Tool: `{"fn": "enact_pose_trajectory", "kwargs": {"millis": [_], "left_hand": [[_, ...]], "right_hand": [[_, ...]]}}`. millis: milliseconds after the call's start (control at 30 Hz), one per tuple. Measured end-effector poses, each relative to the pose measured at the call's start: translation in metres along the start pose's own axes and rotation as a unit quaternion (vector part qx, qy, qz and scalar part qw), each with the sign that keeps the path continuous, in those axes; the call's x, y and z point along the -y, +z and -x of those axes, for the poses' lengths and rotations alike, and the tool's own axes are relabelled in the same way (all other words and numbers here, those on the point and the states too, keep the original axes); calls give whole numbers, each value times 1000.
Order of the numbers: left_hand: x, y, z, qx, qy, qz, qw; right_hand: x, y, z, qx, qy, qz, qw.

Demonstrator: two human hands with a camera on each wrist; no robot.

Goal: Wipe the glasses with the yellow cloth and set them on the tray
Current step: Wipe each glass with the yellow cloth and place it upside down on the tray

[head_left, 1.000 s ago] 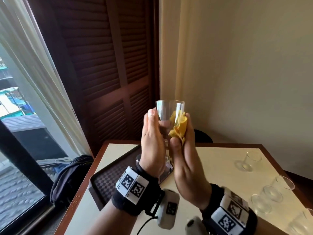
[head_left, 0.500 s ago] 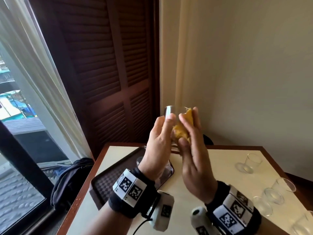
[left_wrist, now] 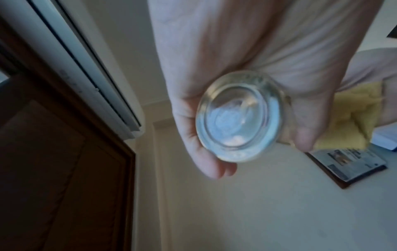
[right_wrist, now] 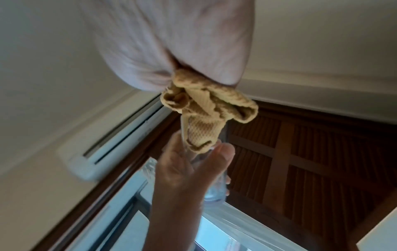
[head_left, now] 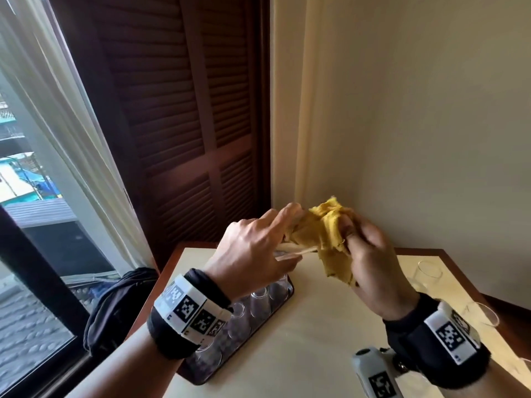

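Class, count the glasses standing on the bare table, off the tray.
2: one glass near the far right corner, another closer along the right edge; more may be hidden.

A cream-topped table [head_left: 310, 334] with a dark wood rim is being set into the room's corner, against a pale wall [head_left: 416, 124]. Daylight is being let in through a window [head_left: 26, 219] at the left, edged by a white curtain [head_left: 66, 133]. Dark louvred shutters [head_left: 184, 110] are being shown behind. An air conditioner [right_wrist: 111, 149] is being carried high on the wall.
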State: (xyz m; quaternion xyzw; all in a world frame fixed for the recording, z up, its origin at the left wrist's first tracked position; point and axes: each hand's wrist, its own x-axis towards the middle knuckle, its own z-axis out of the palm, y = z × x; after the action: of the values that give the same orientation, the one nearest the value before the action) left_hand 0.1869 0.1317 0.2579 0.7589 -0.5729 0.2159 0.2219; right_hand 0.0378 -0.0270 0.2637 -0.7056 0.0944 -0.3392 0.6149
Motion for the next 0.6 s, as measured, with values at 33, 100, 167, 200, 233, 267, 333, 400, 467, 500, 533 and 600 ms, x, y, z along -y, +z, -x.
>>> {"fn": "enact_pose_trajectory", "kwargs": {"millis": [33,100,167,200,233,267,333,400,467,500,533,600], "left_hand": [[3,0,0,-7,-32,11,999],[9,0,1,-47,-139,96,984],[6,-3,-1,-120,-233,345,901],[0,-7,-3,-153,-251,483,825],[-9,-10,-5,-176,-250,580,755],[-18,-11,-6,-186,-233,633,714],[-38,-4,-8,-175,-186,667,700],[-48,10,-10,-167,-154,647,727],[-43,19,-11,-188,-155,625,742],[-39,20,-11,-204,-165,628,733],[-35,20,-10,-222,-175,630,723],[-32,20,-5,-249,-196,613,723]], "right_hand": [[-1,-2,-1,-41,32,-54,997],[-5,-4,-3,-117,77,-138,981],[-11,3,-2,-155,107,-175,966],[-15,10,0,-158,128,-204,958],[-18,17,1,-148,156,-242,946],[-19,24,2,-121,186,-276,935],[-15,38,4,-59,239,-327,912],[-10,45,7,0,257,-355,899],[-9,47,10,28,262,-357,896],[-11,46,12,31,267,-357,894],[-13,46,14,32,273,-360,892],[-13,46,14,29,283,-365,886]]}}
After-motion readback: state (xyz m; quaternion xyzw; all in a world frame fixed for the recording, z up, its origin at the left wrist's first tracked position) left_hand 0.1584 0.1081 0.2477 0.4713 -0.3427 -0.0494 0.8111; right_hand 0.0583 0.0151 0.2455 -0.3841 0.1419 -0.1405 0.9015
